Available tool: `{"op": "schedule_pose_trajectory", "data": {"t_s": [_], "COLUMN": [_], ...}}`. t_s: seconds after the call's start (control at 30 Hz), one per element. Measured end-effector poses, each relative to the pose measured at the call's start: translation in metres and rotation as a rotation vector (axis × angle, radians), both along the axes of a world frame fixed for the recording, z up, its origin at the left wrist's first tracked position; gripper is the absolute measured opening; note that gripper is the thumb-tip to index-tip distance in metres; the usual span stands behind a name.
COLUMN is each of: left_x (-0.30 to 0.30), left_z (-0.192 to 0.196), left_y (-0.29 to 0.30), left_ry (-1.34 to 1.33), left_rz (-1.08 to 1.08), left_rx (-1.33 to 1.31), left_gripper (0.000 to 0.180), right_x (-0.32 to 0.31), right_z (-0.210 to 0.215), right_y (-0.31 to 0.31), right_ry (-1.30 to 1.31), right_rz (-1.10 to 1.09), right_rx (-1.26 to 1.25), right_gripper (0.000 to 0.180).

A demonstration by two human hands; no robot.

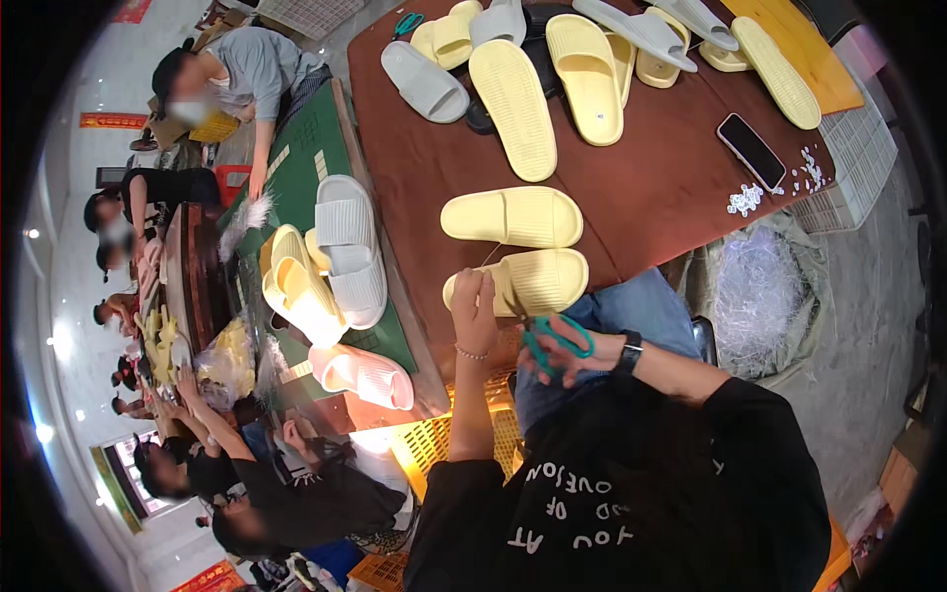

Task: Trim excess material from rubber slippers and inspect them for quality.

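Two yellow slippers lie side by side at the near edge of the brown-covered table, the farther slipper [513,217] and the nearer slipper [543,281]. Over the left end of the nearer one is my left hand [474,314], its fingers pressed together; what they pinch is hidden. A thin thread-like line shows by the fingertips, between the two slippers. My right hand [567,360] grips scissors [538,345] with teal handles. Their blades point toward the nearer slipper's strap, close to my left hand.
Yellow and grey slippers [513,109] spread across the far side of the brown table [414,168]. A phone [752,153] and small white bits [747,200] lie at right. Below stands a sack of clear plastic strands [755,291]. Co-workers sit left, beside a green table [306,148] with more slippers.
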State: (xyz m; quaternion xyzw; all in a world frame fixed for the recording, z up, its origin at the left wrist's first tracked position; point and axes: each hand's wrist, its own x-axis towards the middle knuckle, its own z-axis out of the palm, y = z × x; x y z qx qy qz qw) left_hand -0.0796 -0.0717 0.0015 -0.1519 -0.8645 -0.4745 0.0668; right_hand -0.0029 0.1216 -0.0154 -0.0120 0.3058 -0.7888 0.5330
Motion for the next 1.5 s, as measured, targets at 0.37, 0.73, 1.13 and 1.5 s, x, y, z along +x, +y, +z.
{"op": "schedule_pose_trajectory", "data": {"t_s": [0.37, 0.73, 1.13, 1.5], "left_x": [0.026, 0.098, 0.004, -0.002], "left_z": [-0.018, 0.032, -0.004, -0.034], "left_y": [-0.018, 0.082, -0.015, -0.030], "left_ry": [-0.168, -0.561, -0.001, -0.462], "left_rz": [0.200, -0.252, 0.062, -0.338], "left_rx": [0.010, 0.683, -0.272, -0.571], "left_gripper": [0.012, 0.021, 0.052, 0.042], "right_x": [-0.057, -0.008, 0.052, 0.152], "right_z": [-0.036, -0.041, -0.082, -0.202], "right_y": [-0.008, 0.045, 0.181, 0.327], "right_ry": [-0.088, 0.756, -0.031, -0.350], "right_rz": [-1.230, -0.935, -1.540, -0.984], "right_rx": [0.234, 0.733, 0.464, 2.032], "right_gripper": [0.045, 0.051, 0.018, 0.064]}}
